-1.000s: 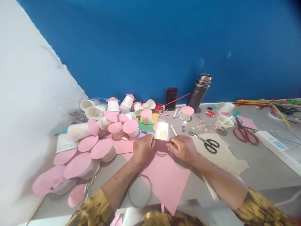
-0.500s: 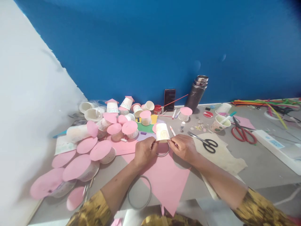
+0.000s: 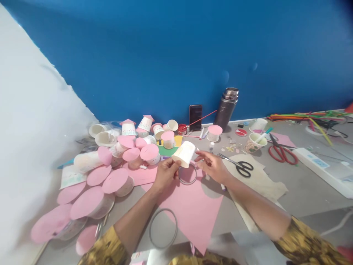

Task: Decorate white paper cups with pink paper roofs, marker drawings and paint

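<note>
White paper cup (image 3: 185,152), frame centre: tilted, rim pinched by left hand (image 3: 166,173); right hand (image 3: 214,166) beside, fingers parted.

My left hand (image 3: 166,173) hides part of rim of white cup (image 3: 184,152). Sleeves (image 3: 110,246) cut off below. Scraps (image 3: 230,148) toward back edge of worktop (image 3: 300,191) too small to name. Red thing (image 3: 349,108), back right, cut off.
</note>
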A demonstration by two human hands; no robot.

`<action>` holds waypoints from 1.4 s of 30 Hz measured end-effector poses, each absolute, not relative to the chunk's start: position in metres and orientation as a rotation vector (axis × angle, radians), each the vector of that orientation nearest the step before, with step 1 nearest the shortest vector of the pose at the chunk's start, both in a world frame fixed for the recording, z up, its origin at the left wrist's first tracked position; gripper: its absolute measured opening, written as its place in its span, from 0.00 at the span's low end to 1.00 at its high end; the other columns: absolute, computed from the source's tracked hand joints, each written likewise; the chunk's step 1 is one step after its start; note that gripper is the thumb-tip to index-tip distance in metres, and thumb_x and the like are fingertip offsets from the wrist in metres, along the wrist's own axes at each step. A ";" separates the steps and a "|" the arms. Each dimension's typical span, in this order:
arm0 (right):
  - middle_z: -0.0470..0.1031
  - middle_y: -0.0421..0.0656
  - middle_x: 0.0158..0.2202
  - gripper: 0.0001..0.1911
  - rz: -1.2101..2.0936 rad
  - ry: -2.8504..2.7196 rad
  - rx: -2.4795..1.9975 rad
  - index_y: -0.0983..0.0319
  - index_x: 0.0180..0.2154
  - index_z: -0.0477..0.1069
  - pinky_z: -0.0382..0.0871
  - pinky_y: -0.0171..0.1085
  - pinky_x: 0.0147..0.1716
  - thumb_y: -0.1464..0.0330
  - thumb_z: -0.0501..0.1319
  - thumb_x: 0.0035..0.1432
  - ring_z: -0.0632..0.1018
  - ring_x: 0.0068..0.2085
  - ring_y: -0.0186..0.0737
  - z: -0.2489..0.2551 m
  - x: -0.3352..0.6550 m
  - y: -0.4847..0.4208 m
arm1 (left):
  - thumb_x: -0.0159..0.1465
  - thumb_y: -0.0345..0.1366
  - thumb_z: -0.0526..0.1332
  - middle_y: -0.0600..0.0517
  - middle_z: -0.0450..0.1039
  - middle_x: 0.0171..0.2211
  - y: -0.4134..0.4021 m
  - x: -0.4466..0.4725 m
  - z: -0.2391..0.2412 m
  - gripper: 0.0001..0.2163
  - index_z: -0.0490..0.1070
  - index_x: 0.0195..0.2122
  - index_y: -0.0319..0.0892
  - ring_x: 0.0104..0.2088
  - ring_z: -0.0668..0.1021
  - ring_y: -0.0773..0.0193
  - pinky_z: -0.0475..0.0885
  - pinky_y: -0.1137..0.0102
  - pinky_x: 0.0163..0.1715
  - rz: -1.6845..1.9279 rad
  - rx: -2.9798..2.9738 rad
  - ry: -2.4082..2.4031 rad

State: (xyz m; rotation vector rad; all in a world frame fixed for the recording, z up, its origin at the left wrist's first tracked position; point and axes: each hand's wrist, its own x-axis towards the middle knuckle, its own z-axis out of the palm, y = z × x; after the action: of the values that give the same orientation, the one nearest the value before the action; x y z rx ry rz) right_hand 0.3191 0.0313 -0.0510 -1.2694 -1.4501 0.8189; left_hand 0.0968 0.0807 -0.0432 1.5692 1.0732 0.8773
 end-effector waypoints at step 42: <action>0.78 0.44 0.30 0.23 0.328 -1.136 -1.505 0.60 0.34 0.74 0.62 0.36 0.26 0.50 0.53 0.68 0.68 0.25 0.35 -0.007 0.379 0.034 | 0.59 0.24 0.70 0.44 0.85 0.37 0.079 0.106 -0.029 0.03 0.79 0.31 0.37 0.39 0.86 0.58 0.84 0.65 0.43 0.969 0.540 0.706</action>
State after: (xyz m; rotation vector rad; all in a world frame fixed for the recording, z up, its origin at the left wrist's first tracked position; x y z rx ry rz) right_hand 0.3787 0.0339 -0.0074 -1.5047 -1.1364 0.3276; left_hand 0.1060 0.0786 -0.0287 0.5400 0.7064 0.9686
